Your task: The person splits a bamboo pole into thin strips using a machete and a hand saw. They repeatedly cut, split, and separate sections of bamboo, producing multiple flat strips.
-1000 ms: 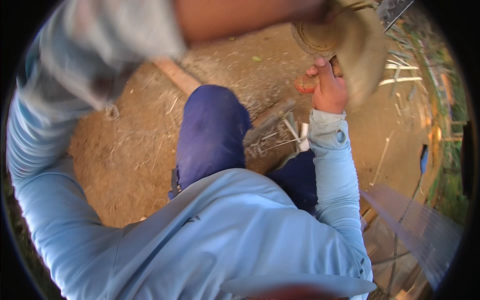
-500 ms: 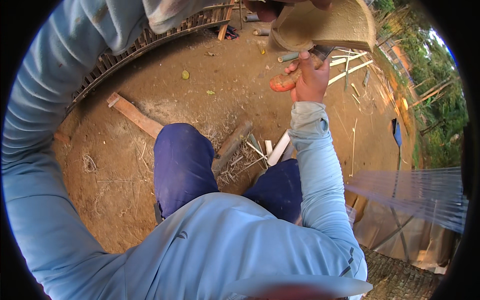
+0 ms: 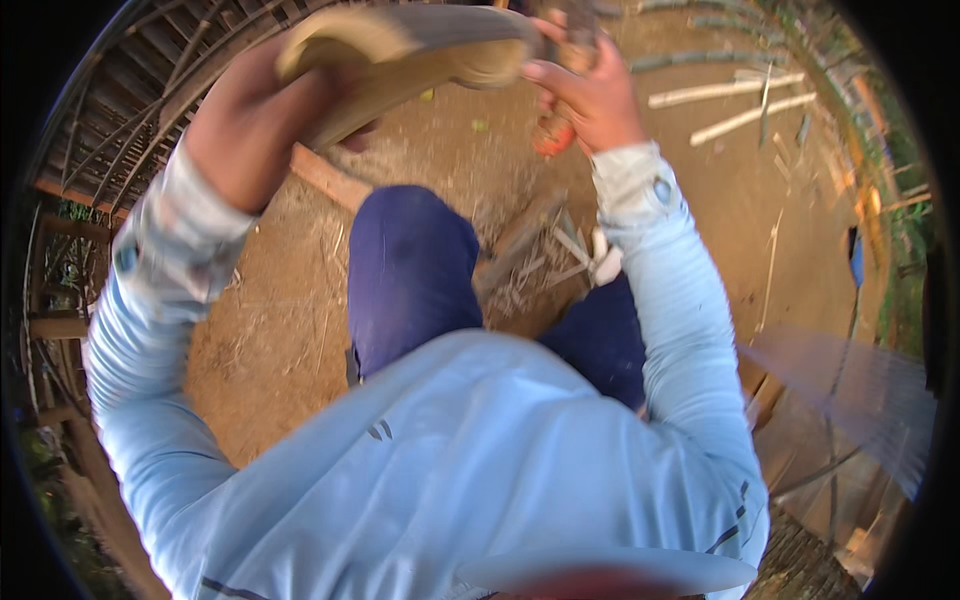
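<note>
A thick split length of bamboo point(image 3: 425, 32), pale on its hollow inner side, is held up in front of me near the top edge of the view. My left hand point(image 3: 240, 135) is closed around its left end, with the fingers partly inside the hollow. At the other end is my right hand point(image 3: 608, 108), closed on the brown handle of a knife point(image 3: 552, 137) with an orange-red butt. Motion blurs the knife, and its blade cannot be made out now. Whether the knife touches the bamboo, I cannot tell.
Below lie a wooden block point(image 3: 520, 245) and pale bamboo offcuts point(image 3: 605, 262) among shavings, beyond my knees. A flat board point(image 3: 328, 180) rests on the dirt at left. Several bamboo strips point(image 3: 750, 118) lie far right. Slatted woodwork point(image 3: 150, 60) stands at upper left.
My left hand has come down into view with the bamboo, which now lies further left and is turned more sideways. The right hand has risen slightly, still holding the knife. The view has shifted.
</note>
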Demonstrator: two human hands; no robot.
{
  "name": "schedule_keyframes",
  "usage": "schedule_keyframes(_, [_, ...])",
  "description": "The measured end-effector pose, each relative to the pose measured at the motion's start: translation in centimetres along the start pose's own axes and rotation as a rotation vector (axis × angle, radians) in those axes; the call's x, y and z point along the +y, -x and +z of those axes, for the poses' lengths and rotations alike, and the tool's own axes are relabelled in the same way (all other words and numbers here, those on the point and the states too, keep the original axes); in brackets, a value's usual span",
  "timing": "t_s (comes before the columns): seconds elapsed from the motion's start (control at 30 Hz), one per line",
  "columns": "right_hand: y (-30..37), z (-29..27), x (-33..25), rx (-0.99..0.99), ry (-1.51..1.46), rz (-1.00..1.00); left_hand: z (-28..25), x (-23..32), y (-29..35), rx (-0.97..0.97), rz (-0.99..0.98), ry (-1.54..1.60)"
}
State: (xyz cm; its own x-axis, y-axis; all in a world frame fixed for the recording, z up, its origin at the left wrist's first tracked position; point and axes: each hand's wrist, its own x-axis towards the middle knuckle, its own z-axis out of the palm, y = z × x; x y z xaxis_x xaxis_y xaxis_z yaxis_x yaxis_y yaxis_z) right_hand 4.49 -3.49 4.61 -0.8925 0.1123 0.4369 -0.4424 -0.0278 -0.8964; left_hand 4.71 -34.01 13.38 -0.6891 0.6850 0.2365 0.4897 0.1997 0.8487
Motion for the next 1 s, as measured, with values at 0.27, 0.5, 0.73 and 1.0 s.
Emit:
schedule_keyframes(0.27, [5.5, -4.6, 5.5, -0.098, 0.163, 0.371, 3.9, -10.6, 11.2, 0.189, -0.287, 0.157])
schedule_keyframes(0.5, [8.6, -17.0, 11.3, 0.131, 0.59, 0.29, 5.7, -14.7, 13.8, 0.557, -0.661, 0.561])
schedule_keyframes(0.73, [9.2, -28.2, 18.5, 0.339, 0.744, 0.83, 5.9, -10.9, 12.4, -0.081, -0.317, -0.526])
schedule_keyframes(1.0, [8.7, -31.9, 26.3, 0.031, 1.131, 1.198, 7.0, -8.9, 11.1, -0.136, -0.049, -0.782])
